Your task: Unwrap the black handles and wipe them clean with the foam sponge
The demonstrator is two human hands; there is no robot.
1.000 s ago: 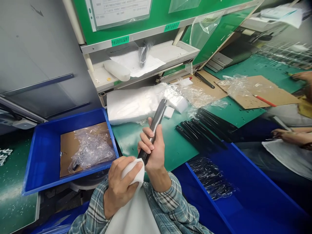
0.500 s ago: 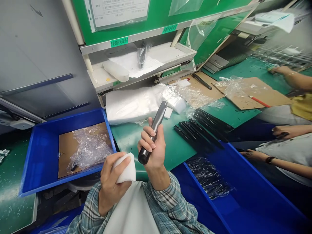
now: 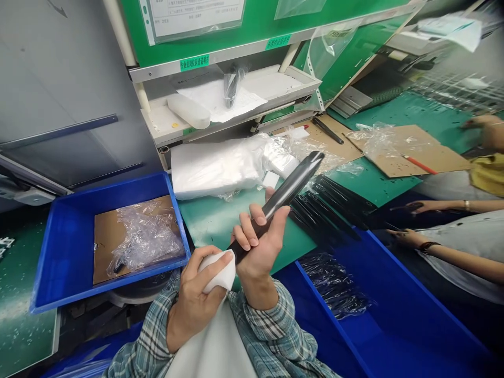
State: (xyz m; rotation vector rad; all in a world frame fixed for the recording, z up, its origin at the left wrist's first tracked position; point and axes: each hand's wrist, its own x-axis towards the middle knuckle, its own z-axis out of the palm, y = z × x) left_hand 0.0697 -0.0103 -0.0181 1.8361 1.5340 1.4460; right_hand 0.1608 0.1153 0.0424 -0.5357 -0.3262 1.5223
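Your right hand (image 3: 260, 247) is closed around a glossy black-and-silver metal rod (image 3: 293, 181), its fingers curled over the rod's lower half, and the rod tilts up and away above a green bench mat (image 3: 244, 223). Your left hand (image 3: 195, 296) grips a white foam sponge (image 3: 216, 272) at the rod's dark lower end. Left of the mat sits a blue plastic tray (image 3: 66, 241) holding a cardboard sheet (image 3: 104, 262) and crumpled plastic wrap (image 3: 145, 236). Black rods (image 3: 326, 215) lie at the mat's right side, above a second blue tray (image 3: 394, 325). Farther right of the mat, a co-worker's hand (image 3: 409, 207) reaches in.
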